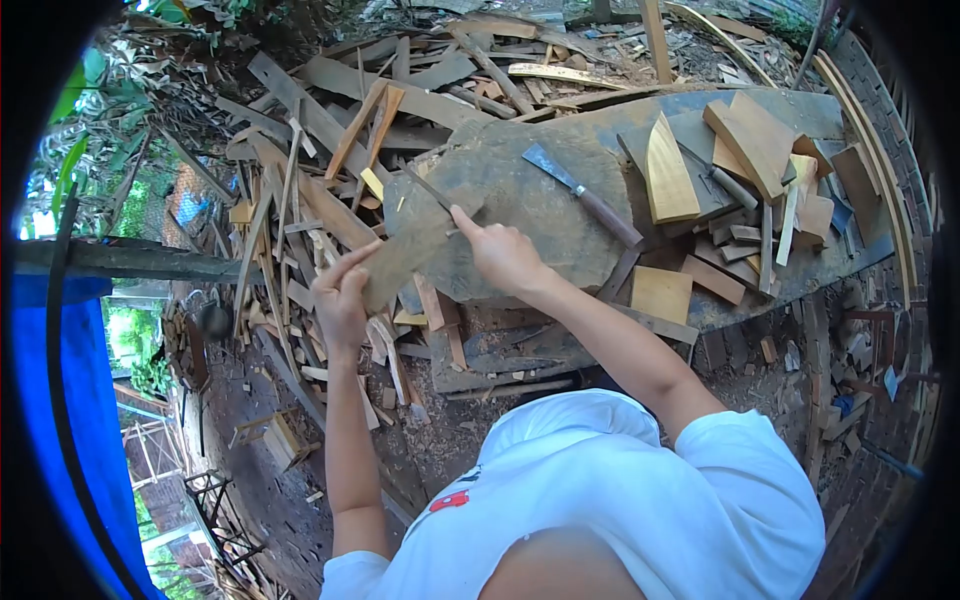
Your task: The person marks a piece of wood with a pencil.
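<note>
Offcuts [330,125] lie heaped beyond and left of the worktop [815,112], which carries a thick wooden slab [580,250]. Over the slab's left edge is a flat brown board [405,262]; the left hand [340,300] pinches its near end between thumb and fingers. Closed around a thin dark tool [427,187], the right hand [498,262] has its index finger along it. A wooden-handled knife [585,196] rests on the slab, near pale wood blocks [672,178].

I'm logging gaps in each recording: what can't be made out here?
All in the head view:
- Right hand: palm-side grip, hidden by the back of the hand.
- Thin tool: its exact kind; too small, partly covered by that hand.
- Flat brown piece: underside, facing away.
- Blue sheet: outer side, cut off by the dark lens edge.
</note>
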Demonstrator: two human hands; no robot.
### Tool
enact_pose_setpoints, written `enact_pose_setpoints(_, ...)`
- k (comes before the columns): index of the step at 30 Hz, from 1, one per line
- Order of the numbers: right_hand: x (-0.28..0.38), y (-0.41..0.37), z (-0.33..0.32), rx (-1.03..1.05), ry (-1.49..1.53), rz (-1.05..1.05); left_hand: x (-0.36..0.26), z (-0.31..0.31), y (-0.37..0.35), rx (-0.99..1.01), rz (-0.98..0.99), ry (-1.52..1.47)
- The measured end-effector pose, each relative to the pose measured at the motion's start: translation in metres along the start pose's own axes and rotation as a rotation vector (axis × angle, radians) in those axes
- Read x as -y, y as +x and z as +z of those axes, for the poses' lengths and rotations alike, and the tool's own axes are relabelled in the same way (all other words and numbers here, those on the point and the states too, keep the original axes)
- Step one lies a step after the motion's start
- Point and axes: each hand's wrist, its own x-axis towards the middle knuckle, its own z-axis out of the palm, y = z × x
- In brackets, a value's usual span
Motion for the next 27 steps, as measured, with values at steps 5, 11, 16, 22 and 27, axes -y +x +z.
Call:
enact_pose_setpoints(5,-0.014,-0.007,0.000,0.039,-0.040,0.011,0.005,0.008,-0.015,-0.030,0.026,0.055)
enact_pose_setpoints(11,0.005,-0.009,-0.002,0.079,-0.072,0.027,0.008,-0.002,-0.008,-0.002,-0.099,-0.055)
enact_pose_setpoints(16,-0.008,-0.006,0.001,0.032,-0.100,0.022,-0.004,0.008,-0.008,-0.024,-0.068,0.033)
enact_pose_setpoints(22,-0.003,0.007,-0.008,0.012,-0.031,0.026,-0.008,0.019,-0.005,0.004,0.220,0.104)
enact_pose_setpoints(27,-0.008,0.006,0.004,0.032,-0.108,0.047,-0.019,0.021,-0.003,0.002,0.121,0.099)
